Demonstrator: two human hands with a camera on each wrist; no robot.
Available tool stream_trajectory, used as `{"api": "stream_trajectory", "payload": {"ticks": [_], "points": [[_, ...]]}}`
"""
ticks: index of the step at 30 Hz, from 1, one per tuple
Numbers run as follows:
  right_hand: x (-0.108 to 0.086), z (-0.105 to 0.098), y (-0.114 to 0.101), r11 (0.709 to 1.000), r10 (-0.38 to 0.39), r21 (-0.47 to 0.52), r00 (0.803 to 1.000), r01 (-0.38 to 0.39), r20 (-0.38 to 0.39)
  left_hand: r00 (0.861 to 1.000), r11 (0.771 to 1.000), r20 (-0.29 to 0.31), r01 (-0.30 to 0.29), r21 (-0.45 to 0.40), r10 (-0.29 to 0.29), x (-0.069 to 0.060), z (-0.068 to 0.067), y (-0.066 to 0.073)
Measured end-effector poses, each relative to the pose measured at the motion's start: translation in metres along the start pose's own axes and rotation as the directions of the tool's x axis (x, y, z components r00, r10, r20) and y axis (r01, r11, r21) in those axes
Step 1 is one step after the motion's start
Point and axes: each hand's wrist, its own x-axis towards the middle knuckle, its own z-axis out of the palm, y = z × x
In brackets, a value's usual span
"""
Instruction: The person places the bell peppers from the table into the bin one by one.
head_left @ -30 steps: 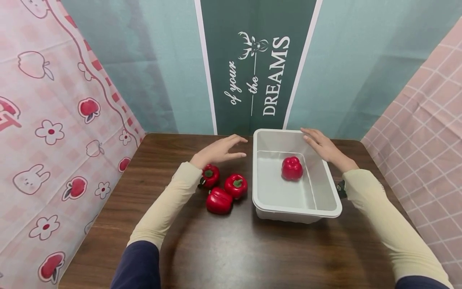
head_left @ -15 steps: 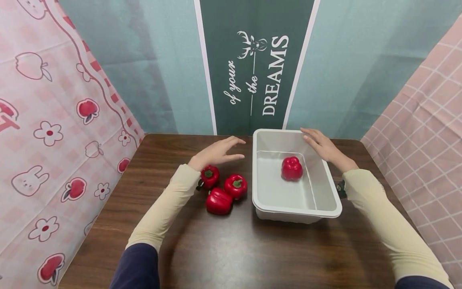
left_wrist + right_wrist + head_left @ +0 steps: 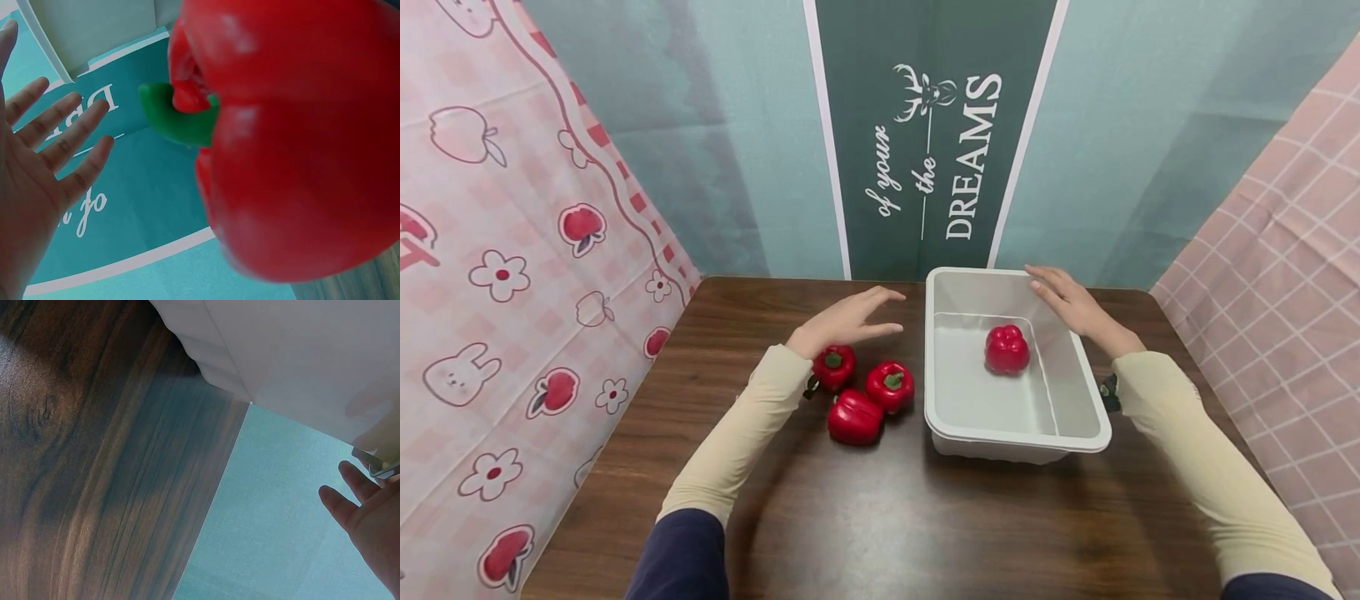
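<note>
My left hand [image 3: 842,323] hovers with nothing in it, fingers extended and thumb apart, just beyond three red bell peppers. One bell pepper [image 3: 836,367] sits close below its wrist, partly covered by the sleeve. Beside that stand an upright pepper [image 3: 890,385] with a green stem and another lying on its side [image 3: 855,417]. In the left wrist view a bell pepper [image 3: 306,144] looms large, apart from the fingers. My right hand [image 3: 1078,310] rests at the right rim of a light grey plastic bin [image 3: 1017,444], its visible fingers fairly straight. A single bell pepper [image 3: 1007,350] lies inside.
All this stands on a dark wood-grain table [image 3: 865,525]. A teal curtain [image 3: 722,150] with lettering hangs behind its far edge. Printed pink cloths hang at the left [image 3: 527,292] and right [image 3: 1277,267]. Dark wrist devices sit under both sleeves.
My left hand has drifted slightly left and toward me, away from the bin. The right hand, the bin and the bell peppers have stayed where they were.
</note>
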Motion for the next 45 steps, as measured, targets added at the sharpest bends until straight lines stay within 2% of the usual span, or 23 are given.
{"api": "stream_trajectory", "payload": {"ticks": [21,35,45], "points": [[-0.003,0.003,0.000,1.000,0.002,0.011,1.000,-0.002,-0.004,1.000,1.000,0.003,-0.003,0.027,0.003,-0.011,0.006,-0.003],[-0.002,0.004,0.000,1.000,-0.004,0.012,1.000,0.004,-0.015,0.998,0.999,0.049,0.048,0.013,-0.048,-0.020,0.010,-0.009],[-0.003,0.003,-0.002,1.000,0.003,0.015,1.000,-0.003,-0.006,0.999,0.998,0.033,0.038,0.041,-0.039,-0.025,0.014,-0.013]]}}
